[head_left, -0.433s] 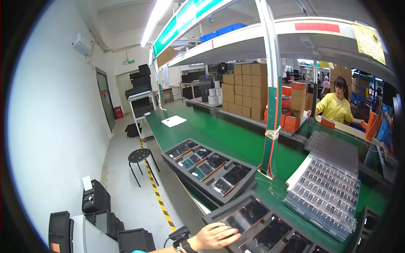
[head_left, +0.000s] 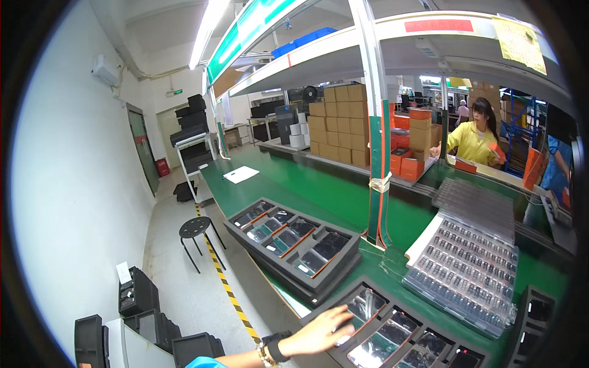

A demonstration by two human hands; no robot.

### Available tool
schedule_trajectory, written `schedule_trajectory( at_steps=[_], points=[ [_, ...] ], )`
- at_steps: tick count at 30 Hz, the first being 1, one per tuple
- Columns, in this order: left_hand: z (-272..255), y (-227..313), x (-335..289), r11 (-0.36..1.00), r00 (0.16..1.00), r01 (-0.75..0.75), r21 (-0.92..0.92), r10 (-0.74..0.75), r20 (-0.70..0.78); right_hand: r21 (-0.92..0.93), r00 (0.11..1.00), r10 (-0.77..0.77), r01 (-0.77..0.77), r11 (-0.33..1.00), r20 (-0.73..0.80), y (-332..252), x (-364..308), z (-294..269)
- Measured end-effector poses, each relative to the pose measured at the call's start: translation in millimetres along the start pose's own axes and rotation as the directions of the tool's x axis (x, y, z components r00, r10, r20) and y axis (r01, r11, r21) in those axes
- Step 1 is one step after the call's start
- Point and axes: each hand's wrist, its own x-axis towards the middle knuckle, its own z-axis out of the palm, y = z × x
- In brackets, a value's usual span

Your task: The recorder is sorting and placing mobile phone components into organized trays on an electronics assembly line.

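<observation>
Our left hand (head_left: 322,331), fingers slightly spread, lies over the edge of a dark foam tray (head_left: 371,324), by a phone panel (head_left: 367,305); we cannot tell whether it grips. A stacked tray (head_left: 340,264) holds similar panels. Overhead, a red label (head_left: 438,26) and yellow note (head_left: 520,46) bear writing too small to read.
</observation>
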Motion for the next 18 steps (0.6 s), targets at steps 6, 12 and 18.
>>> schedule_trajectory(
  at_steps=[6,12,18],
  points=[
    [3.6,-9.8,47.2,0.7,0.917,0.365,-0.614,-0.384,0.107,0.178,0.993,0.089,-0.074,0.981,-0.077,-43.3,9.9,42.6],
    [-21.4,-7.1,56.1,0.584,0.893,0.41,-0.7,-0.414,0.177,0.295,0.985,0.107,-0.064,0.953,-0.133,-50.0,9.3,40.9],
    [-19.6,34.8,70.0,0.944,0.965,0.264,-0.198,-0.259,0.05,0.138,0.982,-0.061,0.086,0.987,-0.181,-39.7,14.6,34.6]
  ],
)
